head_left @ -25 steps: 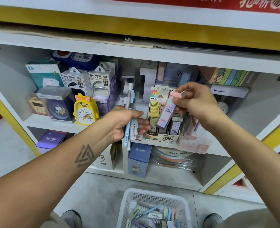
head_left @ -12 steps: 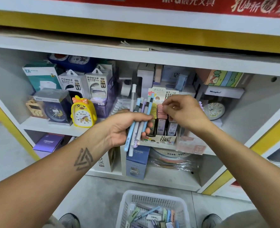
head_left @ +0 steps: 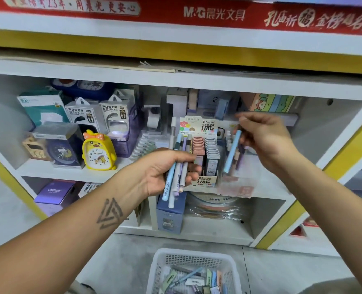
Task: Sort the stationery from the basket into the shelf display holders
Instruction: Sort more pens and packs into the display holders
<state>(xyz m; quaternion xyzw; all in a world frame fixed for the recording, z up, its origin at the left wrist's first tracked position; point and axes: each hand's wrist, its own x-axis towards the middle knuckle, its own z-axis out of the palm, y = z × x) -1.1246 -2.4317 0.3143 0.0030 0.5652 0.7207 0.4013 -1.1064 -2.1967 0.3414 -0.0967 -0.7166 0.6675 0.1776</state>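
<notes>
White shelving with yellow edging [head_left: 250, 62] fills the background under a red printed banner [head_left: 197, 13]; grey floor lies below. Left to right on the middle shelf: boxed power banks [head_left: 84, 115] in glossy card, a yellow duck-shaped alarm clock [head_left: 98, 150] of smooth moulded plastic, then a printed card display box [head_left: 206, 158] with rows of flat pencil-lead cases in pink and grey. Just right of it stands a clear holder [head_left: 236, 185], its contents blurred.

The left hand [head_left: 165, 172] is curled round a bundle of pens [head_left: 176, 166], slim matt cylinders in pale blue, white and lilac, held upright in front of the display box. The right hand [head_left: 262, 134] pinches a single pale blue pen [head_left: 232, 151] by its upper end, tip slanting down over the clear holder. Half a second ago this hand was at the lead cases and held no pen, and the bundle fanned wider; one pen has evidently been drawn from it. The lead case is judged shelved and pen sorting begun.

The white perforated plastic basket [head_left: 193, 254] sits on the floor at bottom centre, with mixed stationery inside, so much of the task remains.
</notes>
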